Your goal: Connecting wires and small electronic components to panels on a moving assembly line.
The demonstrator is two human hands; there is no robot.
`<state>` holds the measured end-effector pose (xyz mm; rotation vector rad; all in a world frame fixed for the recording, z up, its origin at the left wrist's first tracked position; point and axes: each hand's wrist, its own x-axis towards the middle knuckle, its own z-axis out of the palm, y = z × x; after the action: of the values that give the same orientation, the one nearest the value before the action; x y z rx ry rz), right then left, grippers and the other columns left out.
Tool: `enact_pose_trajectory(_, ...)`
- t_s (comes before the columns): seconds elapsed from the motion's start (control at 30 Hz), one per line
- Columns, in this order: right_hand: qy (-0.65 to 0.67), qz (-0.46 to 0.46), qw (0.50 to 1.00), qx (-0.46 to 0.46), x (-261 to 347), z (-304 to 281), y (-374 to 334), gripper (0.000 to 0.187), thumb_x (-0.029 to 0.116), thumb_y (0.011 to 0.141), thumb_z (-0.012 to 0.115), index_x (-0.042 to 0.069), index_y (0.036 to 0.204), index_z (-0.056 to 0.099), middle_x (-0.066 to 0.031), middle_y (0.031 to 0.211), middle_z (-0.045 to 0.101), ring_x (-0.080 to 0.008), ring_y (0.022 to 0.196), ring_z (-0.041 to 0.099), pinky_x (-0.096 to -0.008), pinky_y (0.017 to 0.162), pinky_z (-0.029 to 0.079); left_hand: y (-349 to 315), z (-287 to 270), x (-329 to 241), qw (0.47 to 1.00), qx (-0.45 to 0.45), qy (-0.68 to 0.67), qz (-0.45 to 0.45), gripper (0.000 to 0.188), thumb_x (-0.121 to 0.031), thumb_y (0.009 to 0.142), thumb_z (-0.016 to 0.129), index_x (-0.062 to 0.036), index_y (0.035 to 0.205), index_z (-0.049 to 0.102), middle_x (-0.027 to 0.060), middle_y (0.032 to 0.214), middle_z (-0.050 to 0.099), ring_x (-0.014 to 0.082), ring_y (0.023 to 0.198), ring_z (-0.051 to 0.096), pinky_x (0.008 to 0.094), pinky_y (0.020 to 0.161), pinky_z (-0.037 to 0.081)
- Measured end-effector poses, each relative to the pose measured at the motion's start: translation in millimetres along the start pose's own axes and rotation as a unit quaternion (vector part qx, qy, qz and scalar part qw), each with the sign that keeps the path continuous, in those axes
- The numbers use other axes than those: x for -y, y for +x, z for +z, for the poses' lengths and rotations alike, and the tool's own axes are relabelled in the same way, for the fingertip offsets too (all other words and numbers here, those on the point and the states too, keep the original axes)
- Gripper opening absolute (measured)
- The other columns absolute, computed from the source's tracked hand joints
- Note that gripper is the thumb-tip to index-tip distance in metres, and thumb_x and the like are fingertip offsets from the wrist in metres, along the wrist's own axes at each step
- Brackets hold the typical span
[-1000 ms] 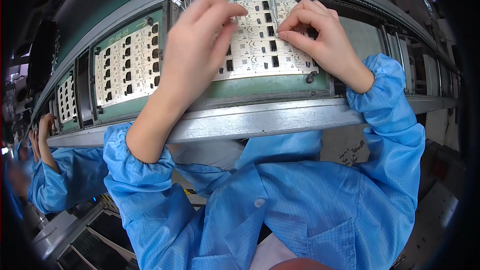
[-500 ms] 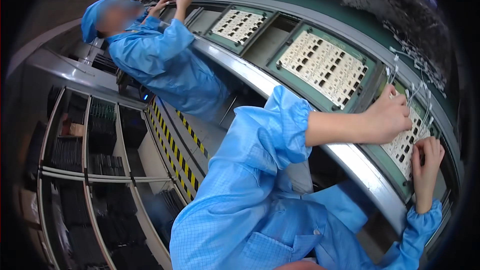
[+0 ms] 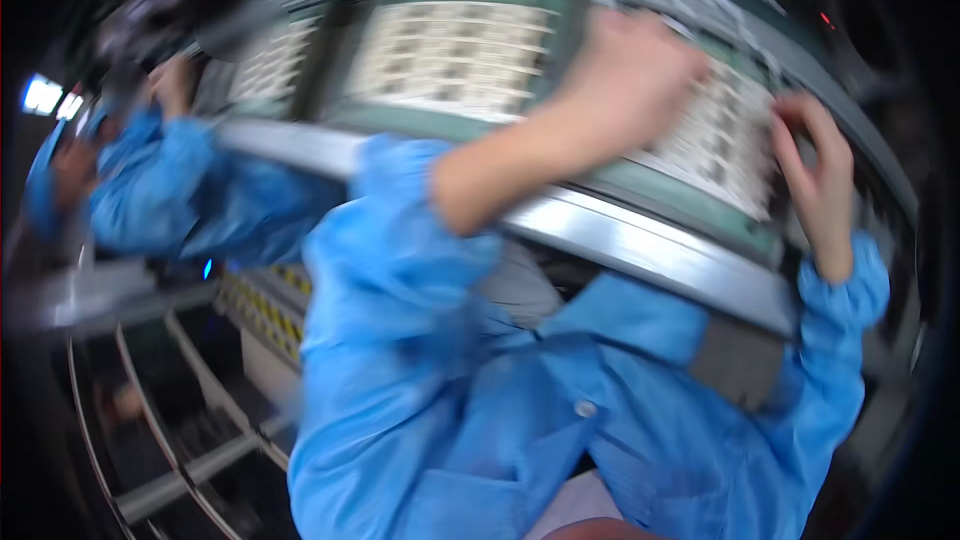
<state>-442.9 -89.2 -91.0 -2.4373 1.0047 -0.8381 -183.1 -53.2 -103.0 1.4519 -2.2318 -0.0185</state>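
Note:
My left hand [image 3: 640, 80], blurred by motion, is curled over the upper left part of the nearest pale board panel [image 3: 725, 135]. Its fingertips are hidden, so whatever they hold does not show. This panel carries rows of dark and pale parts and lies in a green carrier [image 3: 690, 202]. At its right edge, my right hand [image 3: 820, 155] has thumb and forefinger brought together; anything between them is too small to make out. Thin white cables with connectors [image 3: 735, 10] run along the panel's far side, close to both hands.
Farther left on the line lies a second pale panel [image 3: 450, 55] in its carrier, then a third [image 3: 272, 62]. A metal rail [image 3: 640, 252] edges the line on my side. A co-worker in blue [image 3: 180, 190] stands at the left; shelving [image 3: 190, 480] is behind.
The view has swung, so the line now lies flatter and higher, and the picture is blurred. Both hands stay at the same panel, the left still over it, the right at its edge.

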Motion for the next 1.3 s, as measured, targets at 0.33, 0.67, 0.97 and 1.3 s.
enact_pose_trajectory(0.33,0.396,-0.346,0.819,-0.23,-15.0,23.6,23.8,0.011,0.005,0.088,0.067,-0.004,0.096,0.066,-0.0162,0.08,0.07,-0.0227,0.073,0.072,-0.0327,0.066,0.054,0.9,-15.0,-1.0,0.994,0.029,-0.104,-0.021,0.029,-0.01,0.082,0.07,-0.0172,0.109,0.076,-0.0043,0.081,0.073,0.0217,0.091,0.062,0.0431,0.089,0.043)
enact_pose_trajectory(0.67,0.06,0.047,0.992,-0.098,24.3,-19.9,7.1,0.013,0.001,0.085,0.065,-0.005,0.096,0.069,-0.0157,0.083,0.071,-0.0218,0.075,0.071,-0.0319,0.07,0.055,-2.6,-23.5,-20.0,0.999,0.007,0.024,0.043,0.028,-0.004,0.08,0.067,-0.0136,0.104,0.075,-0.0025,0.082,0.071,0.0233,0.092,0.06,0.042,0.085,0.04)
enact_pose_trajectory(0.97,0.066,0.039,0.988,-0.137,26.9,-35.3,-0.4,0.014,0.0,0.088,0.063,-0.005,0.098,0.07,-0.0135,0.092,0.069,-0.0199,0.082,0.07,-0.0298,0.07,0.055,-3.7,-20.7,-31.4,0.999,-0.017,-0.007,0.051,0.027,-0.004,0.08,0.067,-0.0138,0.103,0.074,-0.0013,0.085,0.072,0.0227,0.09,0.06,0.0408,0.086,0.039)
enact_pose_trajectory(1.3,0.022,0.014,0.991,-0.133,42.3,-39.8,2.1,0.013,0.0,0.086,0.065,-0.004,0.097,0.071,-0.0128,0.085,0.066,-0.0218,0.077,0.067,-0.0306,0.068,0.053,-2.6,-22.7,-29.0,0.999,-0.002,-0.024,0.047,0.029,-0.004,0.079,0.068,-0.0133,0.105,0.075,-0.0009,0.084,0.071,0.023,0.09,0.06,0.0405,0.085,0.04)
